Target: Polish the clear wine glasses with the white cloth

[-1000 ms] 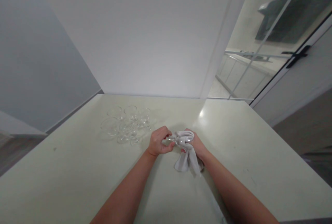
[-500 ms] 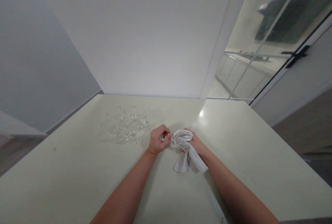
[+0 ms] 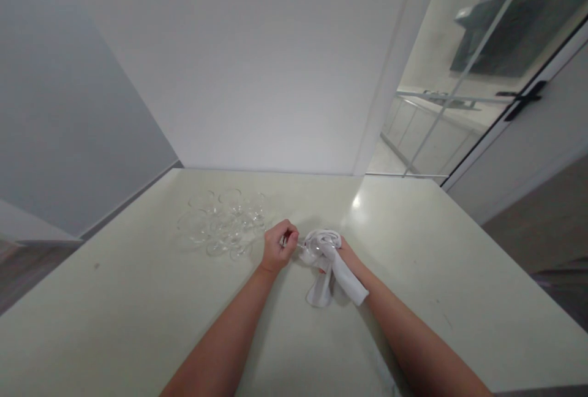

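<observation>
A clear wine glass (image 3: 307,252) lies sideways between my hands, just above the pale table (image 3: 138,317). My left hand (image 3: 277,247) is closed in a pinch on its stem end. A white cloth (image 3: 331,265) is wrapped over the glass's bowl and its tail hangs down toward the table. My right hand (image 3: 345,254) is closed on that cloth and largely hidden under it.
Several clear wine glasses (image 3: 220,225) stand grouped on the table to the left of my hands. A white wall (image 3: 257,60) rises behind the table. A glass partition (image 3: 459,97) and a door with a black handle (image 3: 526,97) are at the right.
My left hand has tightened from a loose grasp to a pinch on the stem and shifted slightly. The cloth's hanging tail has swung out to the right.
</observation>
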`<state>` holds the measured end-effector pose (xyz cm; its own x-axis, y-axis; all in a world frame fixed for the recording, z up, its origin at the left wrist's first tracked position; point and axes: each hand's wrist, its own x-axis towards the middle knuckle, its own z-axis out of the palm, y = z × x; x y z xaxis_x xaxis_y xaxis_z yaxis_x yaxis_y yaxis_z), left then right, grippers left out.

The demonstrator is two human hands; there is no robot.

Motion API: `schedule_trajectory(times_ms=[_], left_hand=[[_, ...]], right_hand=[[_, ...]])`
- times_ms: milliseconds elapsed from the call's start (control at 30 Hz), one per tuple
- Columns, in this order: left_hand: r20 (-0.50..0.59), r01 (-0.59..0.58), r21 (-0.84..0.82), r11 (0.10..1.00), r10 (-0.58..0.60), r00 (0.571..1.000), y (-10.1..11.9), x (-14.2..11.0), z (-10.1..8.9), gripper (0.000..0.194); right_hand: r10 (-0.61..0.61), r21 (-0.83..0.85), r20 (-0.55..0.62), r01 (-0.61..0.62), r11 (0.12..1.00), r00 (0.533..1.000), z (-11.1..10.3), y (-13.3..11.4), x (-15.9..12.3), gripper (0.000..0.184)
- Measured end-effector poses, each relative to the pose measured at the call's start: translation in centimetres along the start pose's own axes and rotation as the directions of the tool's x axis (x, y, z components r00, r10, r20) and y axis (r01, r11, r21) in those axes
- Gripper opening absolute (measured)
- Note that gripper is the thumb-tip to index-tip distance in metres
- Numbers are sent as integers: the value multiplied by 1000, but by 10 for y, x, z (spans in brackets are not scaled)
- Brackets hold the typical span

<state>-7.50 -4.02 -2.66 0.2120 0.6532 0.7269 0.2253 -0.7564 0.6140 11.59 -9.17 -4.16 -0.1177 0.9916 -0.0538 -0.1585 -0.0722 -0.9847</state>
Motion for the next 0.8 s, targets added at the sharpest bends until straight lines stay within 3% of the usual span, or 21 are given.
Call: schedule_trajectory(times_ms=[200, 333, 500, 700, 800], left_hand=[[14, -2, 11, 1000, 2, 1000, 0, -1, 1, 31], [14, -1, 11, 1000, 1, 1000, 1, -1, 2, 31], [-5, 30, 5, 1000, -30, 1000, 0, -1, 1, 33], [-34, 92, -1, 996, -92, 995, 3, 0, 3, 36], [-24, 97, 5, 995, -97, 995, 7, 0, 7, 31]], right_hand=[[-132, -185, 69, 142, 972, 989, -2, -11, -1, 33], [-143, -252, 101, 164, 954, 985, -8, -8, 6, 36], [-158, -132, 14, 158, 979, 987, -9, 3, 11, 26], [-10, 99, -186, 29, 995, 982, 5, 17, 0, 40], [8, 170, -184, 24, 985, 983, 8, 20, 1, 50]])
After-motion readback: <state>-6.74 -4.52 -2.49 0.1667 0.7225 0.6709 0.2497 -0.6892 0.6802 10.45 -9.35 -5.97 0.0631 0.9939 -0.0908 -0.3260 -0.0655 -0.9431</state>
